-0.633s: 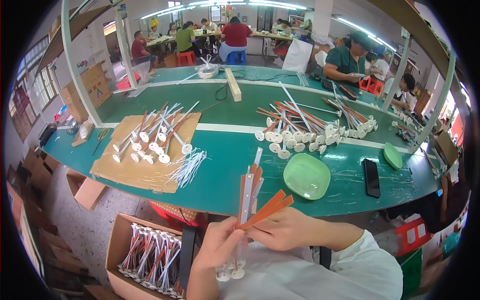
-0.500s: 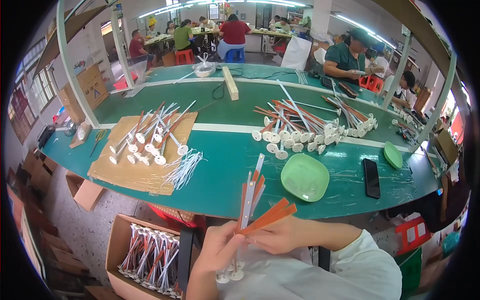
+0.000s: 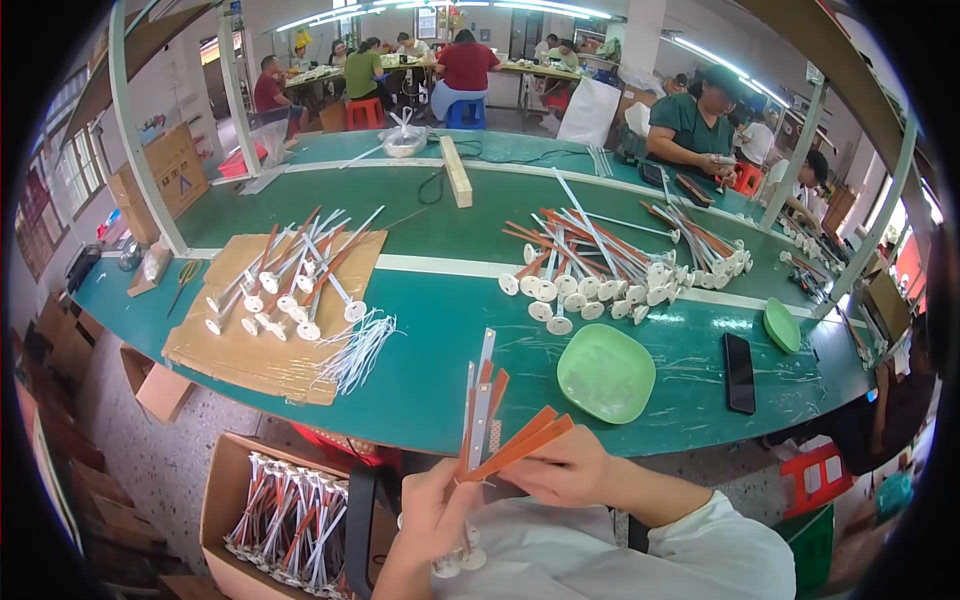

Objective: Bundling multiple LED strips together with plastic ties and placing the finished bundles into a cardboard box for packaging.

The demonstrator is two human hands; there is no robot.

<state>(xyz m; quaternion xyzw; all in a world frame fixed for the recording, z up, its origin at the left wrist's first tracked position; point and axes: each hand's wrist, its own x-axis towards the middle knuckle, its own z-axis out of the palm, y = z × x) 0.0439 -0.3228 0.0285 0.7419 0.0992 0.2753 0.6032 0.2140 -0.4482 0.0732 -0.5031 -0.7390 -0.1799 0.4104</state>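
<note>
My left hand (image 3: 432,515) grips an upright bundle of thin white and orange sticks (image 3: 478,420) with white round feet at the bottom (image 3: 455,560), held close to my body below the table edge. My right hand (image 3: 562,468) pinches two orange sticks (image 3: 520,447) that slant up to the right, their lower ends meeting the bundle. On the green table (image 3: 430,380) lie more such sticks: one pile on a cardboard sheet (image 3: 290,275) to the left, another pile (image 3: 600,265) in the middle right. A bunch of white ties (image 3: 358,345) lies at the cardboard's edge.
A light green plate (image 3: 605,372) and a black phone (image 3: 739,372) lie near the table's front edge. A cardboard box with finished sticks (image 3: 285,520) stands on the floor at lower left. A person in a green shirt (image 3: 695,125) works across the table; others sit farther back.
My right hand has drawn the two orange sticks a little lower and closer to the bundle. The bundle in my left hand has barely moved.
</note>
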